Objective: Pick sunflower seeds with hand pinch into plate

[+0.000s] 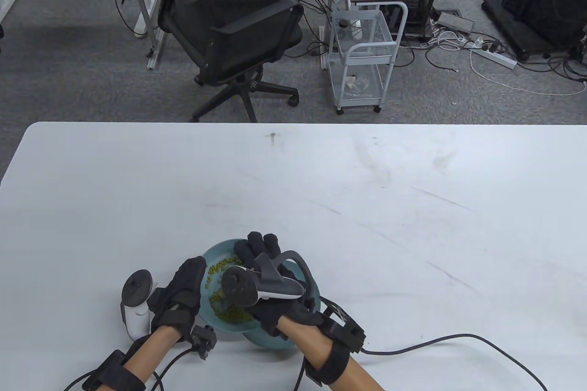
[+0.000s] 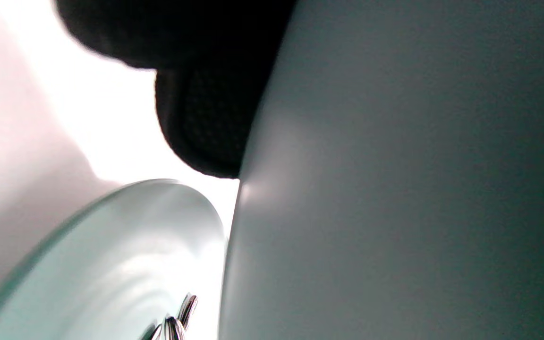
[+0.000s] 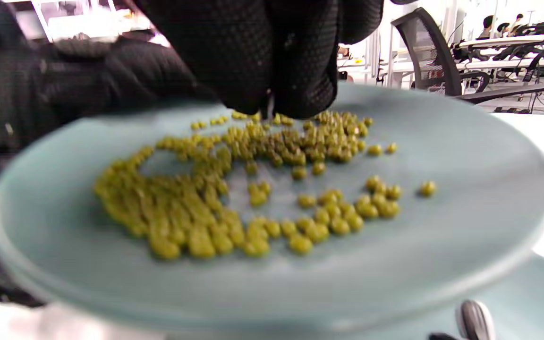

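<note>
Teal plate [image 3: 465,189] by the table's [image 1: 321,180] near edge already carries many seeds [image 3: 253,189]. The right hand's [image 1: 261,267] grip looks pinched closed just above them, contents unclear; the left hand [image 1: 183,290] holds the rim.

In the table view my right hand [image 1: 263,256] and its tracker [image 1: 261,283] cover the middle of the upper plate [image 1: 215,256], so many of the green seeds [image 1: 218,267] there are hidden. A second plate [image 1: 270,340] lies under the upper plate, and only its near edge shows. Both my forearms are cut off by the bottom edge, below the upper plate. In the left wrist view everything is blurred; a dark fingertip [image 2: 201,132] beside a pale wall is all I can make out. In the right wrist view my fingertips [image 3: 272,71] hide whether a seed is pinched above the upper plate.
</note>
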`<state>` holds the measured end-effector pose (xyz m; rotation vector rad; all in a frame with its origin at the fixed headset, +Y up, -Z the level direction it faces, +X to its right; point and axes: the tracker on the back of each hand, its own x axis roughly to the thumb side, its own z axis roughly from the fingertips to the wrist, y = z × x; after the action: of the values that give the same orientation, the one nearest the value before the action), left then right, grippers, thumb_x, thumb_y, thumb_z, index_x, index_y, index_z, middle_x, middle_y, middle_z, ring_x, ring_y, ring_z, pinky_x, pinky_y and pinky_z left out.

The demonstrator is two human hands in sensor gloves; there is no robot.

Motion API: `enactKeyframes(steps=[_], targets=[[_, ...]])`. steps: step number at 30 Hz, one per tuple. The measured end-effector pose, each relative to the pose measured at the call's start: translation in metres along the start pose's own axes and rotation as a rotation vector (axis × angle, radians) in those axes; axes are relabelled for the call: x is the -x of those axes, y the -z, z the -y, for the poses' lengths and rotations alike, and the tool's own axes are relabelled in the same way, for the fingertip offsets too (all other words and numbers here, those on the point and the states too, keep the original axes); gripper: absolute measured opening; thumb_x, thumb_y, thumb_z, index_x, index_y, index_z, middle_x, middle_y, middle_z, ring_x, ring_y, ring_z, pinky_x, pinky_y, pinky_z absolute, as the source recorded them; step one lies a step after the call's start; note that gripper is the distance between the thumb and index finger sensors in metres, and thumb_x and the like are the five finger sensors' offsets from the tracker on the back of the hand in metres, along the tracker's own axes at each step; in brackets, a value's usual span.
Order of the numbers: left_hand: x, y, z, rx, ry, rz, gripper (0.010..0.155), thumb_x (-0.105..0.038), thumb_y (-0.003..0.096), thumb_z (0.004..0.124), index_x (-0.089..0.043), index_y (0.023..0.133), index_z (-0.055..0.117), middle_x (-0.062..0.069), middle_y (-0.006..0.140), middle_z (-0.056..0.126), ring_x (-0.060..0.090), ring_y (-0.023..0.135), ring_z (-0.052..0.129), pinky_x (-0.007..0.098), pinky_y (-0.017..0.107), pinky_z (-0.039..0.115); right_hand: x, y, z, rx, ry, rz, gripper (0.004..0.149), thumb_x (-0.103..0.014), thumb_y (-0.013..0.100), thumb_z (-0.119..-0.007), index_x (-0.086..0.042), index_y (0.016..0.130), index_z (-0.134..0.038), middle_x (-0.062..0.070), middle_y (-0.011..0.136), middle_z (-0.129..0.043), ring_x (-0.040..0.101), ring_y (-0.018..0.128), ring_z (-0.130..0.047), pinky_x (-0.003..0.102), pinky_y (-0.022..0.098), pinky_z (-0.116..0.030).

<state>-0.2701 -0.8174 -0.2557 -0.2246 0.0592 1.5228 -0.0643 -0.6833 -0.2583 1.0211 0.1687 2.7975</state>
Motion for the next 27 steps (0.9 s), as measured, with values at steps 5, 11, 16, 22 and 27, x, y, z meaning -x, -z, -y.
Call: enactKeyframes(steps=[5,11,16,22,27], targets=[[-0.003,-0.001,-0.007,-0.024,-0.026,-0.001,0.048,-0.050,0.0655,0.057,-0.014,0.097,0.055,0.012,0.071,0.089,0.021,0.034,0.104,0.028,0.020,0.086,0.007,-0.013,0.022,0.075,0.060,-0.026,0.035,-0.019,0.053,-0.093,0.009,0.073,-0.093,0.035,0.111,-0.048,0.068,0.100,-0.033,0.080,0.066,-0.026],[-0.007,-0.001,-0.018,-0.081,-0.063,-0.001,0.048,-0.050,0.0656,0.056,-0.014,0.097,0.055,0.011,0.072,0.088,0.020,0.035,0.104,0.027,0.021,0.087,0.015,-0.026,0.035,0.122,0.084,-0.063,0.034,-0.020,0.053,-0.093,0.008,0.073,-0.093,0.035,0.112,-0.048,0.068,0.100,-0.033,0.080,0.066,-0.026],[-0.008,0.000,-0.027,-0.135,-0.069,0.002,0.048,-0.050,0.0656,0.055,-0.015,0.098,0.053,0.011,0.074,0.087,0.021,0.037,0.103,0.028,0.023,0.087,0.032,-0.043,0.015,0.126,0.089,-0.143,0.034,-0.022,0.054,-0.092,0.006,0.074,-0.092,0.035,0.112,-0.048,0.068,0.100,-0.034,0.080,0.066,-0.028],[-0.008,0.002,-0.030,-0.151,-0.072,0.000,0.048,-0.050,0.0657,0.054,-0.014,0.098,0.053,0.010,0.075,0.087,0.020,0.038,0.104,0.028,0.024,0.087,0.054,-0.041,-0.026,0.055,0.198,-0.220,0.034,-0.021,0.053,-0.092,0.008,0.073,-0.093,0.037,0.110,-0.048,0.069,0.098,-0.034,0.080,0.064,-0.027],[-0.006,0.002,-0.036,-0.185,-0.075,-0.012,0.048,-0.050,0.0657,0.054,-0.014,0.098,0.052,0.010,0.076,0.087,0.020,0.039,0.104,0.028,0.024,0.087,0.052,-0.032,-0.051,0.012,0.204,-0.233,0.034,-0.022,0.053,-0.091,0.006,0.073,-0.092,0.037,0.110,-0.047,0.069,0.097,-0.034,0.080,0.064,-0.028]])
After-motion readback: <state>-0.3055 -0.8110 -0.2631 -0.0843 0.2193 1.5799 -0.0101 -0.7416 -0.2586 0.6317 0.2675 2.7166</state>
